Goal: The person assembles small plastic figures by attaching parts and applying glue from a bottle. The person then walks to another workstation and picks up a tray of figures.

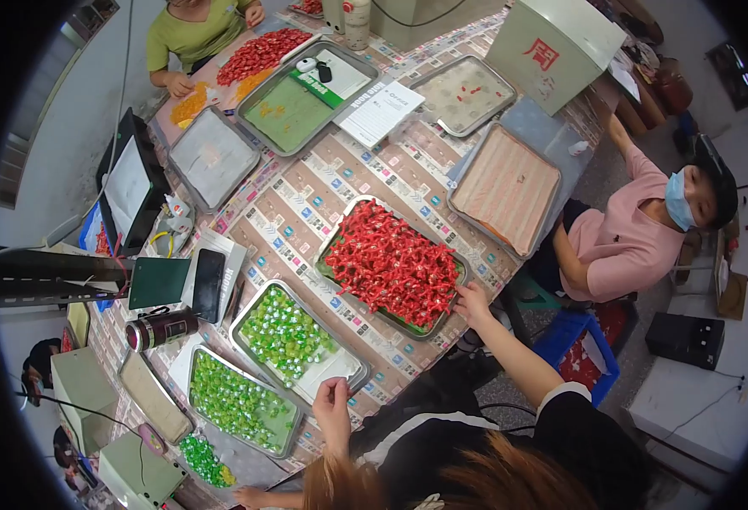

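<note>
My right hand (473, 304) is at the right end of a metal tray (417, 334) heaped with small, spiky-looking red pieces (395, 262). Its fingers close on the tray's rim. My left hand (333, 415) is held up with curled fingers, beside the near end of a second tray (333, 381) that carries small shiny green and whitish pieces (287, 333). What those fingers pinch, if anything, is too small to make out. Left of it lies a similar tray (284, 444) spread with green pieces (229, 401). Brown hair hides part of my left forearm.
A person in pink with a mask (637, 229) sits at the right, near a tray with a pinkish lining (507, 189). Across the table, a person in green (199, 38) handles red and orange pieces. A phone (209, 279) and dark flask (161, 329) stand left. Another hand (259, 497) shows lower left.
</note>
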Motion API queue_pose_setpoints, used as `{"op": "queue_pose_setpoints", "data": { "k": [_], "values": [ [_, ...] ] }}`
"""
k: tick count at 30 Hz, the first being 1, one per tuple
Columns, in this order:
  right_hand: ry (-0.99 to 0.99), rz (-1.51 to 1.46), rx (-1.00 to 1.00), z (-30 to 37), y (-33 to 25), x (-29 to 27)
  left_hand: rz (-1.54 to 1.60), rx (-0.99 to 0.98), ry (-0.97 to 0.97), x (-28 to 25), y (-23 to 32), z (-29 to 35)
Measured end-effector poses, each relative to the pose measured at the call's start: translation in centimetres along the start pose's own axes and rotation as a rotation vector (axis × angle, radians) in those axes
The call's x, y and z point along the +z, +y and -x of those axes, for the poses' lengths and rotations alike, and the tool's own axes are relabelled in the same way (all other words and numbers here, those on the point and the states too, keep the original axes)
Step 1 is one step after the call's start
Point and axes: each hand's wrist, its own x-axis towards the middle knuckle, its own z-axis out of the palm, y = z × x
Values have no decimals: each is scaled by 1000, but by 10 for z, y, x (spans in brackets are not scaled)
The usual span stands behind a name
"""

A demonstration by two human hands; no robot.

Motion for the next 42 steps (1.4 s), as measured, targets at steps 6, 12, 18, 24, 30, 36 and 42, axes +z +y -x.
{"op": "queue_pose_setpoints", "data": {
  "k": [6,12,18,24,30,36,42],
  "values": [
    [84,34,21,-9,-5,1,-26,1,10,3,-1,-4],
    [15,35,51,-2,7,10,-45,-25,15,-1,-5,0],
    [7,67,27,-8,8,20,-43,-27,19,-5,-6,0],
    [-26,41,70,-13,22,34,-43,-46,-6,4,-10,0],
    [-210,-167,104,-6,61,10,-460,206,-782,29,-15,17],
    [-174,55,28,21,65,-4,-661,187,-417,13,-11,21],
    [422,622,-682,34,44,9,-623,146,-490,7,-16,29]
  ]
}}
